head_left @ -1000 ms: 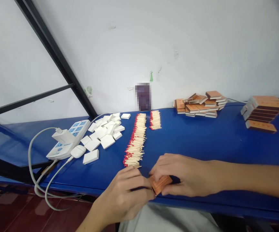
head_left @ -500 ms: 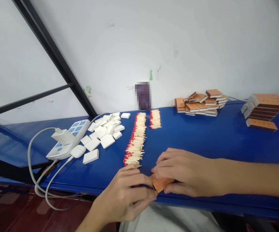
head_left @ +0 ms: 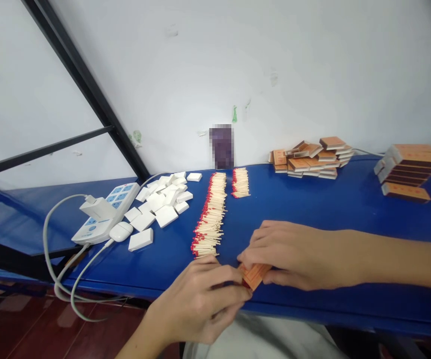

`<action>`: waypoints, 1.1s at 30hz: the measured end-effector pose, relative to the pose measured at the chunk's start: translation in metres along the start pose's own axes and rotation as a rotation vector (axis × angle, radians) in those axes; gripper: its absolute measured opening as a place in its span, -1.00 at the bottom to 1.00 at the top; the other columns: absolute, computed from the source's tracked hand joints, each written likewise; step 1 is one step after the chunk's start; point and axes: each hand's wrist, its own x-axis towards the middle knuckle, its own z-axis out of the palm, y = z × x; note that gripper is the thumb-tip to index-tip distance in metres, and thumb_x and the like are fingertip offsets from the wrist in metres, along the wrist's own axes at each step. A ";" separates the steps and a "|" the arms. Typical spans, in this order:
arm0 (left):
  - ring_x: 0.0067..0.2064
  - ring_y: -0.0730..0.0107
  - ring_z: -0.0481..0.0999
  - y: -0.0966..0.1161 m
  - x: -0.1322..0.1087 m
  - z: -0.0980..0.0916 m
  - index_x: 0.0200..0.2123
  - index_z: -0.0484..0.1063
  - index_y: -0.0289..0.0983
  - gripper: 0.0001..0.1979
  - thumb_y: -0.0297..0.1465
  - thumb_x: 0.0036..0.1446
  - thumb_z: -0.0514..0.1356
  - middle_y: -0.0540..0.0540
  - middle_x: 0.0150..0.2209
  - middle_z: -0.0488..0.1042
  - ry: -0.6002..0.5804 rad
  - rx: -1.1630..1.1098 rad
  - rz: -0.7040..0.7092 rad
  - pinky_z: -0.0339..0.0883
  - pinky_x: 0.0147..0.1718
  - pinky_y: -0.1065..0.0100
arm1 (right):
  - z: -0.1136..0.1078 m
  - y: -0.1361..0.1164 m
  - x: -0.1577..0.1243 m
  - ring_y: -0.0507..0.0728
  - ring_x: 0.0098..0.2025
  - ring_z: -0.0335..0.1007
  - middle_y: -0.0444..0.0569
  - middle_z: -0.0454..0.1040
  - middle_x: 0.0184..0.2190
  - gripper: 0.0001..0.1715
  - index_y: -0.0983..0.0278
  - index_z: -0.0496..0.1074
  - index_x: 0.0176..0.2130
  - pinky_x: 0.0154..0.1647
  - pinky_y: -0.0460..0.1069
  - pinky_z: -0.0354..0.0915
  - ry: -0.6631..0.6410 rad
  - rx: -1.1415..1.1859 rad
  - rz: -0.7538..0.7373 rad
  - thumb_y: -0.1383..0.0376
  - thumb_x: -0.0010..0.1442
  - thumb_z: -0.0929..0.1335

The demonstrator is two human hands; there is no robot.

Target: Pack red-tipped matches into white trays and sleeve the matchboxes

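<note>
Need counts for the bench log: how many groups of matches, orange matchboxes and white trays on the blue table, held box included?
Rows of matches: 2, long row and short row
Stacks of orange matchboxes: 2, middle stack and right stack
Heap of white trays: 1
Single matchbox between left hand and right hand: 1
Total: 6

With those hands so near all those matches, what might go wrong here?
The matchbox, pinched between the left hand and right hand, sits close to the front edge of the table; it may slip and drop off. The left hand is also just beside the near end of the row of matches, so a nudge might scatter them.
</note>
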 end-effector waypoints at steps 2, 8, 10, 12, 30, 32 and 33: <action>-0.29 0.41 0.54 -0.001 -0.001 0.001 -0.16 0.48 -0.25 -0.83 -0.56 0.26 0.14 -0.06 -0.25 0.57 0.001 -0.013 0.003 0.36 -0.23 0.31 | 0.000 0.002 -0.001 0.16 -0.12 0.39 -0.07 0.53 -0.19 -0.82 0.21 0.39 -0.07 -0.12 0.06 0.14 0.002 -0.005 0.009 0.36 0.30 0.34; -0.30 0.37 0.50 -0.004 -0.006 0.002 -0.14 0.48 -0.29 -0.83 -0.54 0.29 0.11 -0.11 -0.27 0.54 0.013 0.016 0.017 0.41 -0.28 0.29 | 0.001 0.011 -0.002 0.17 -0.09 0.37 -0.06 0.51 -0.14 -0.67 0.18 0.39 0.04 -0.12 0.05 0.19 0.013 0.072 0.022 0.32 0.28 0.37; -0.31 0.35 0.50 -0.004 -0.007 0.001 -0.14 0.49 -0.30 -0.83 -0.53 0.30 0.11 -0.12 -0.27 0.55 0.028 0.041 0.030 0.42 -0.28 0.26 | 0.000 0.012 -0.002 0.17 -0.07 0.36 -0.05 0.51 -0.13 -0.65 0.18 0.39 0.06 -0.11 0.06 0.20 0.011 0.088 0.030 0.32 0.27 0.38; -0.31 0.35 0.50 -0.003 -0.008 0.001 -0.13 0.50 -0.30 -0.84 -0.53 0.31 0.12 -0.12 -0.28 0.55 0.038 0.054 0.037 0.43 -0.28 0.25 | 0.000 0.012 -0.002 0.16 -0.07 0.36 -0.06 0.51 -0.13 -0.65 0.18 0.40 0.06 -0.10 0.05 0.21 0.004 0.103 0.039 0.33 0.27 0.38; -0.26 0.33 0.49 -0.005 -0.007 0.002 -0.19 0.43 -0.26 -0.80 -0.25 0.39 0.13 -0.08 -0.29 0.46 0.075 0.069 -0.132 0.41 -0.27 0.34 | 0.010 -0.006 0.004 0.15 -0.11 0.29 -0.04 0.52 -0.17 -0.78 0.26 0.43 -0.04 -0.10 0.03 0.25 0.010 0.233 -0.014 0.31 0.29 0.37; -0.24 0.32 0.50 -0.005 -0.007 0.002 -0.17 0.43 -0.27 -0.78 -0.23 0.39 0.12 -0.10 -0.27 0.46 0.065 0.063 -0.138 0.42 -0.26 0.33 | 0.010 -0.008 0.003 0.14 -0.07 0.30 -0.04 0.51 -0.15 -0.78 0.25 0.43 -0.03 -0.06 0.03 0.26 0.017 0.280 -0.004 0.35 0.29 0.36; -0.23 0.31 0.50 -0.005 -0.006 0.002 -0.17 0.43 -0.27 -0.78 -0.23 0.39 0.13 -0.11 -0.26 0.47 0.062 0.055 -0.138 0.42 -0.25 0.32 | 0.010 -0.009 0.002 0.14 -0.05 0.31 -0.04 0.51 -0.14 -0.78 0.24 0.43 -0.04 -0.04 0.03 0.27 0.022 0.300 0.001 0.36 0.29 0.35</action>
